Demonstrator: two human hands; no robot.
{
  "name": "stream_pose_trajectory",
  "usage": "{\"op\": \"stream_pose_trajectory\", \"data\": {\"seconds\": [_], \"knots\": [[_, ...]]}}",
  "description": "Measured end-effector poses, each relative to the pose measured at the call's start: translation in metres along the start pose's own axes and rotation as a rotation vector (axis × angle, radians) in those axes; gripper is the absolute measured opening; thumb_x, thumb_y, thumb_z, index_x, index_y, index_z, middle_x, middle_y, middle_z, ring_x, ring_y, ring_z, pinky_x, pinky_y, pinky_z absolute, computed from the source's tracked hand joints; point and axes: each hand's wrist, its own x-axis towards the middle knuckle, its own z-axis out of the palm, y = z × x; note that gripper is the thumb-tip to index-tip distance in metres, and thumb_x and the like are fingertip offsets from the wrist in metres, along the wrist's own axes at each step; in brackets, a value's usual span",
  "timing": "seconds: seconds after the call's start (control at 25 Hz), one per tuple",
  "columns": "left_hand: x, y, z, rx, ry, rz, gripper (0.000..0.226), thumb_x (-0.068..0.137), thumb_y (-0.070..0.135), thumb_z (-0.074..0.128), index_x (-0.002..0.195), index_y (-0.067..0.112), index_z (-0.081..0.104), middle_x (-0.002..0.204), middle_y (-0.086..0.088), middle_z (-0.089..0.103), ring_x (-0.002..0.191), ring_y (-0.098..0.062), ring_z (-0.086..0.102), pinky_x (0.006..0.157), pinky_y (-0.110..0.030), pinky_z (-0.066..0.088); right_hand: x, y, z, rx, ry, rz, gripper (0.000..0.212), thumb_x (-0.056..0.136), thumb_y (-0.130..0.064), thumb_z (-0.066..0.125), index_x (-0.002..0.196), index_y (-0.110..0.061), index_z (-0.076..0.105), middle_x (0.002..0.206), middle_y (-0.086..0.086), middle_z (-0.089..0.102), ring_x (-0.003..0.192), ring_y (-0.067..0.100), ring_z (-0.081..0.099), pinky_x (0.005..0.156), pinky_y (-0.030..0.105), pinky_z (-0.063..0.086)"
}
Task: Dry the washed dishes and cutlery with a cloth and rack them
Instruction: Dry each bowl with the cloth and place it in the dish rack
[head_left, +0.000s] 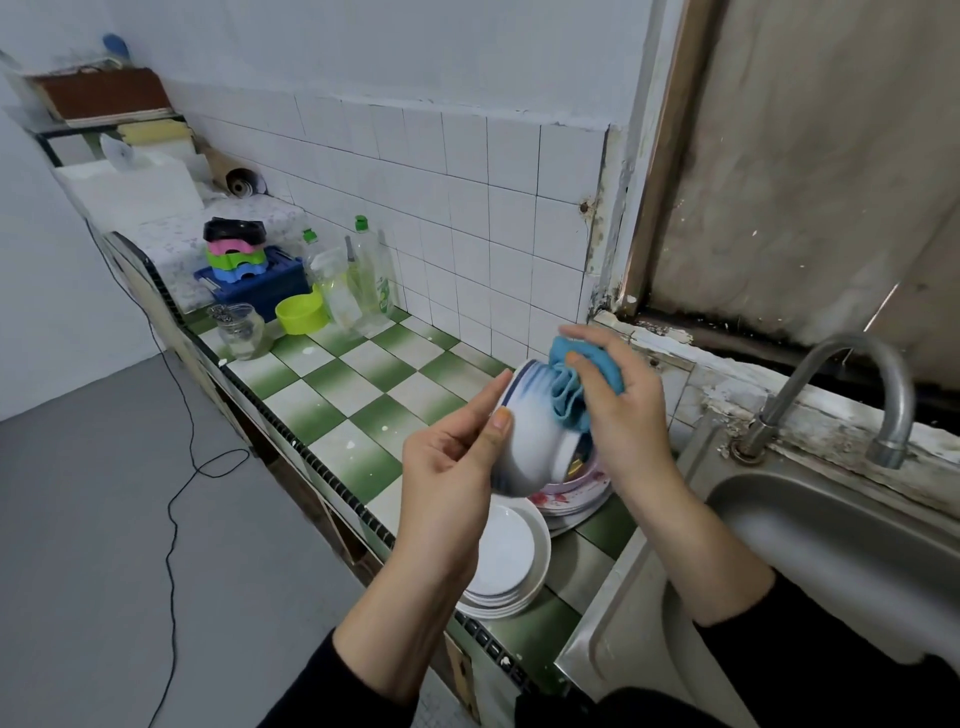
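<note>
My left hand (457, 457) grips a white bowl with blue bands (535, 431), tilted on its side above the counter. A blue cloth (571, 389) is bunched against the bowl's outer wall, and my right hand (618, 405) holds it there. Below the bowl lies a stack of white plates (514, 561). Behind them sit flower-patterned plates (571, 493), partly hidden by the bowl. A blue rack (270, 286) with coloured plastic pieces stacked on it stands at the far end of the counter.
The green-and-white tiled counter (363, 395) runs along the wall. A steel sink (831, 545) with a curved tap (857, 384) is on the right. A glass jar (241, 330), a lime cup (301, 314) and detergent bottles (369, 275) stand near the rack. A black cable (176, 467) crosses the floor.
</note>
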Motion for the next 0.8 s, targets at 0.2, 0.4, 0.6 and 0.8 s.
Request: {"op": "stream_pose_trajectory", "data": {"seconds": [0.2, 0.4, 0.6, 0.8], "knots": [[0.002, -0.005, 0.003, -0.020, 0.021, -0.057, 0.029, 0.094, 0.000, 0.050, 0.114, 0.011, 0.068, 0.101, -0.004, 0.075, 0.088, -0.014, 0.070, 0.066, -0.026, 0.058, -0.030, -0.001, 0.004, -0.242, -0.080, -0.492, 0.021, 0.086, -0.013, 0.060, 0.104, -0.010, 0.068, 0.107, 0.001, 0.066, 0.104, 0.012, 0.062, 0.092, 0.022, 0.047], [0.008, -0.005, 0.011, -0.024, 0.076, -0.089, 0.029, 0.095, 0.001, 0.050, 0.108, 0.019, 0.069, 0.114, -0.003, 0.071, 0.110, -0.016, 0.065, 0.099, -0.040, 0.050, 0.022, 0.007, -0.001, 0.007, 0.002, 0.167, 0.024, 0.089, -0.007, 0.061, 0.087, -0.029, 0.068, 0.089, -0.018, 0.068, 0.092, 0.008, 0.062, 0.076, 0.018, 0.048], [0.033, 0.005, 0.014, -0.134, 0.091, -0.148, 0.030, 0.095, -0.001, 0.048, 0.119, 0.003, 0.065, 0.104, -0.009, 0.073, 0.089, -0.019, 0.069, 0.084, -0.033, 0.057, -0.007, 0.014, 0.003, -0.219, -0.006, -0.547, 0.021, 0.087, -0.008, 0.061, 0.107, -0.009, 0.066, 0.111, 0.008, 0.063, 0.109, 0.010, 0.057, 0.096, 0.023, 0.044], [0.036, 0.002, 0.023, -0.250, 0.131, -0.210, 0.029, 0.097, -0.001, 0.043, 0.119, 0.001, 0.062, 0.101, -0.008, 0.072, 0.087, -0.017, 0.068, 0.084, -0.030, 0.055, -0.015, 0.029, 0.005, -0.115, 0.246, -0.462, 0.026, 0.092, -0.012, 0.054, 0.117, -0.005, 0.058, 0.116, 0.014, 0.060, 0.112, 0.022, 0.058, 0.096, 0.036, 0.047]]}}
